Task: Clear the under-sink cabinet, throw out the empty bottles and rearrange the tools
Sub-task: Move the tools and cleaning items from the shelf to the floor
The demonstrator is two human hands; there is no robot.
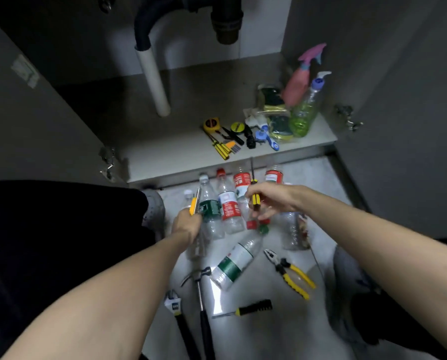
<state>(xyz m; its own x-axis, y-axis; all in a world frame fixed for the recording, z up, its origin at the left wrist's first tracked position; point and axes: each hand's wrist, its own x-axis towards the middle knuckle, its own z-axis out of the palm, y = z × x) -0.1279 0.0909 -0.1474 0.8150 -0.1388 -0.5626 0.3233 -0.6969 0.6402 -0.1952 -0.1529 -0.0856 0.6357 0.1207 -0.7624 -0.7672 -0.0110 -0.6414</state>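
Screwdriver (255,193) with the yellow-and-black handle is in your right hand (271,197), fingers pinched round the handle; long axis near upright, shaft pointing up and away toward the cabinet shelf (165,154), tip just over its front edge. Your left hand (187,226) grips a yellow utility knife (195,201), tilted, its far end pointing up and slightly right, over the bottles. Under both hands: a row of clear plastic bottles (228,203) on the floor, caps toward the cabinet, one green-label bottle (236,261) lying diagonally nearer you with its cap up-right. Closer still on the floor: pliers (288,272) with jaws pointing up-left, a hammer (201,294) with head away from you, a wrench (175,307) beside it, a second screwdriver (245,309) lying roughly crosswise, blade left. On the shelf, right side: small tools incl. tape measure (211,124), then sponges (275,110) and two spray bottles (304,100) at the back right. White drain pipe (153,81) stands left of centre.
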